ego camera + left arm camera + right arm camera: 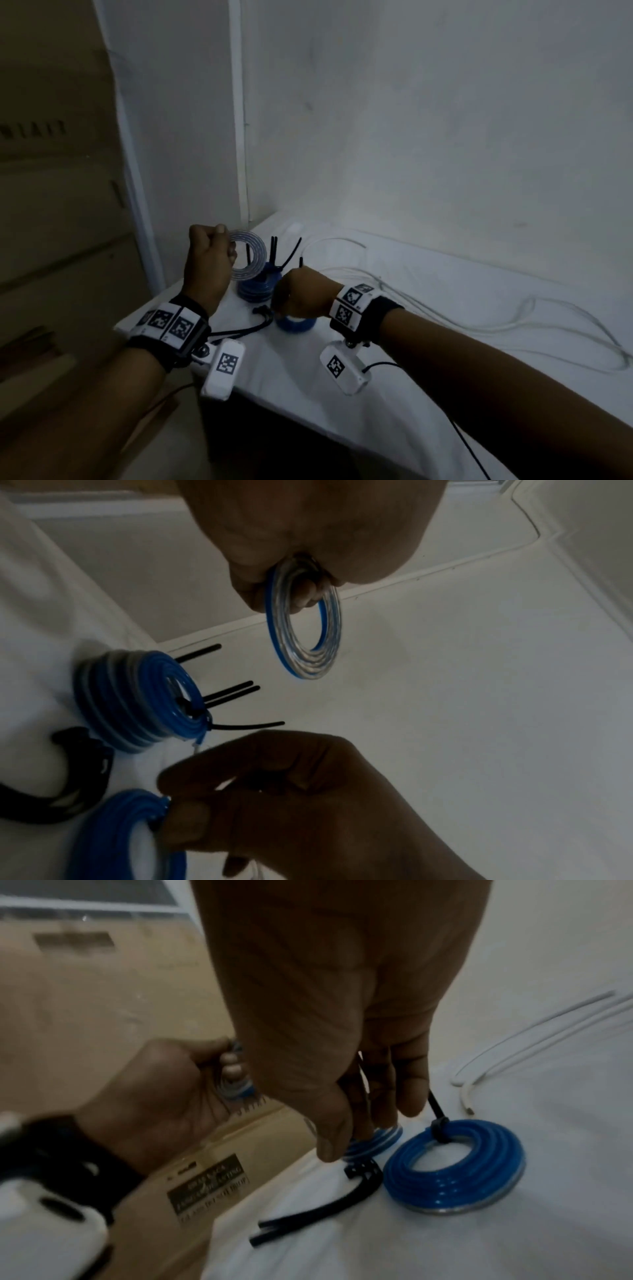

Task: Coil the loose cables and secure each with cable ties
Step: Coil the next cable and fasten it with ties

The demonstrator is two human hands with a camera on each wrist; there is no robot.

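My left hand (227, 245) (301, 588) is raised above the table's left corner and grips a small clear-and-blue cable coil (248, 255) (303, 626), which hangs upright as a ring. My right hand (279, 310) (349, 1139) is down on the table, thumb and fingers pinching the rim of a blue coil (296, 323) (113, 831). Loose black cable ties (263, 320) (325, 1204) lie just beside its fingertips. A stack of tied blue coils (257, 287) (137, 699) stands behind, black tie tails sticking up.
A long loose white cable (445, 308) (514, 1042) snakes across the white table (376, 394) to the right. White walls close the back and the corner. Cardboard boxes (51, 205) (103, 1001) stand off the table's left edge.
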